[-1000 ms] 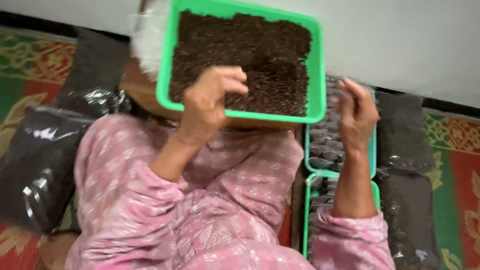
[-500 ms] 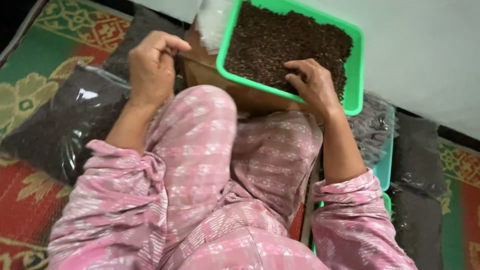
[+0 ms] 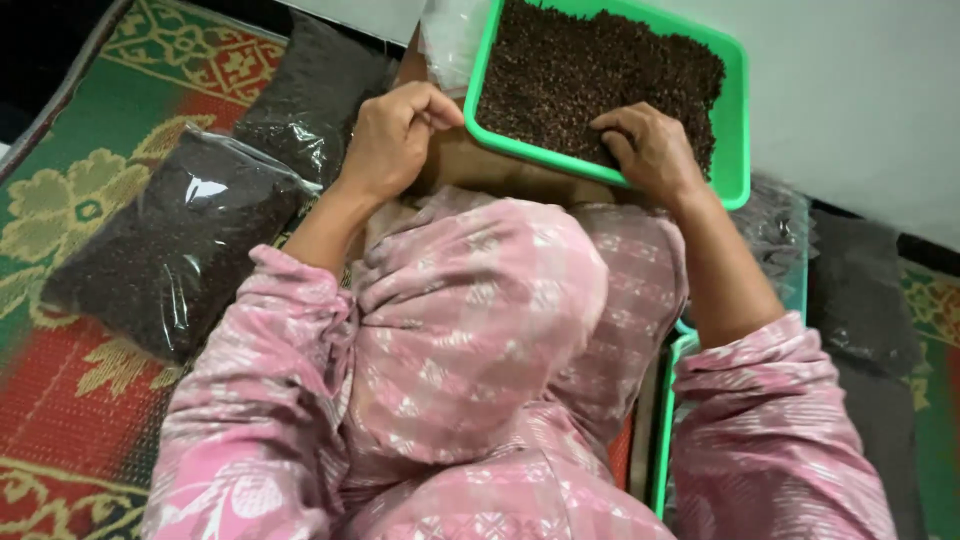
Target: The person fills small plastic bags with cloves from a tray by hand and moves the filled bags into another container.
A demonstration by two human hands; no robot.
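Green plastic tray [image 3: 735, 120] sits on the person's lap, tilted, filled with dark brown granules [image 3: 590, 75]; right hand [image 3: 650, 150] lies palm-down on the granules at the tray's near rim, fingers curled and close together, tips pressed into the dark material; left hand [image 3: 395, 135] just beside the tray's left edge, fingers bunched tight against the thumb, whether anything is pinched cannot be told; clear plastic bag [image 3: 450, 35] near that corner; sealed bag of dark granules [image 3: 175, 245] on the patterned mat [image 3: 60, 210] at left; second green tray [image 3: 670, 400] at lower right; pink patterned sleeves and knee [image 3: 480, 330] fill the foreground.
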